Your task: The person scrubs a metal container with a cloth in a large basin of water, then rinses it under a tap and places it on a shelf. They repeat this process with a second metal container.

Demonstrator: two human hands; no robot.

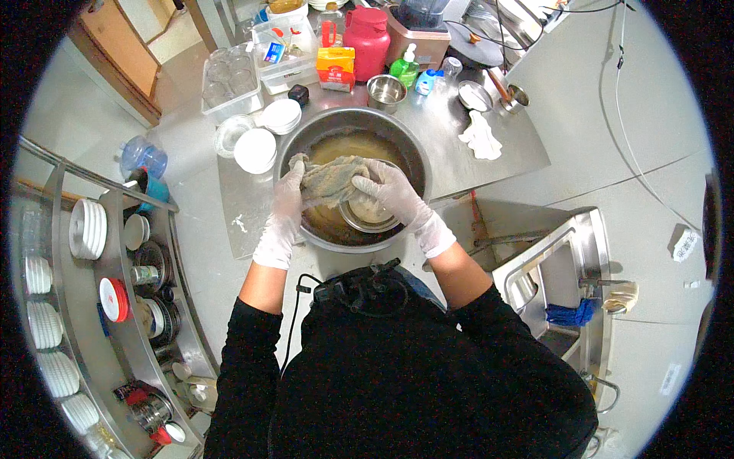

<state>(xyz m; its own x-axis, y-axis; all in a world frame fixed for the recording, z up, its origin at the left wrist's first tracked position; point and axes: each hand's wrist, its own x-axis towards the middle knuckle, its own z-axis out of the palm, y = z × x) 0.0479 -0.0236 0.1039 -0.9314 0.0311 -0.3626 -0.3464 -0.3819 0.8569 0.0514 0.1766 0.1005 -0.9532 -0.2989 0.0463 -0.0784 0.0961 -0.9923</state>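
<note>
Both hands wear thin whitish gloves. Between them, over a large round metal basin (422,166), stretches a wet grey-brown cloth (332,179). My left hand (291,186) grips the cloth's left end near the basin's left rim. My right hand (395,192) is closed on its right end, thumb across the front. Murky brownish water (358,143) stands in the basin. Below my right hand, a round metal bowl (367,224) sits in the water, partly hidden by the hand and the cloth.
The basin stands on a steel table (499,175). White saucers (255,150) are stacked at its left. Behind it are a small steel bowl (386,94), a green pump bottle (405,69) and a red jug (367,43). A crumpled white cloth (480,136) lies right; a steel sink (550,252) stands lower right.
</note>
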